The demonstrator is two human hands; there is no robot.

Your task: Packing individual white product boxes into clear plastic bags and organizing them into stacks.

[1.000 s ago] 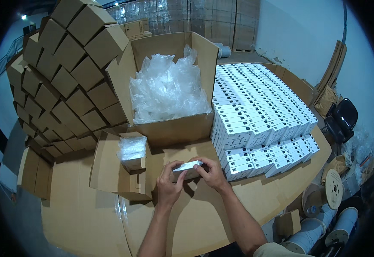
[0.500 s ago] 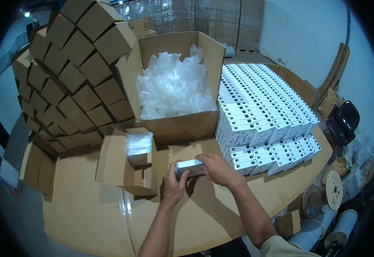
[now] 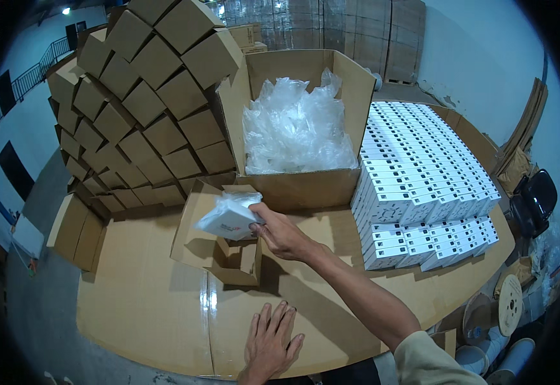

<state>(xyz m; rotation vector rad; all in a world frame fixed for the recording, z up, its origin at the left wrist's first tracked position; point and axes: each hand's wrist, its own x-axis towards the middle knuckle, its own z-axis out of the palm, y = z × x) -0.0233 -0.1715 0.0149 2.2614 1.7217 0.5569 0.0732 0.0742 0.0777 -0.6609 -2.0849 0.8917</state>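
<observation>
My right hand [image 3: 283,236] grips a flat white box [image 3: 224,221] by its right end, fingers and thumb closed on it. It is tilted over a small open cardboard carton [image 3: 235,276] left of centre. Clear plastic wrap [image 3: 246,196] shows behind the white box, which partly hides the carton's inside. Near the table's front edge, my left hand [image 3: 272,343] lies palm down on the cardboard surface [image 3: 145,308], fingers stretched and holding nothing.
A large open carton [image 3: 302,189] of crumpled clear plastic bags [image 3: 296,128] stands behind. White boxes [image 3: 421,173] are stacked in rows at right. Brown cartons [image 3: 145,102] pile high at left. Cable reels [image 3: 507,301] and a black chair [image 3: 533,202] stand beyond the right edge.
My right hand has carried the white box left and away from me, over the small carton. My left hand has let go of it and come down flat near the front edge. The view has shifted left.
</observation>
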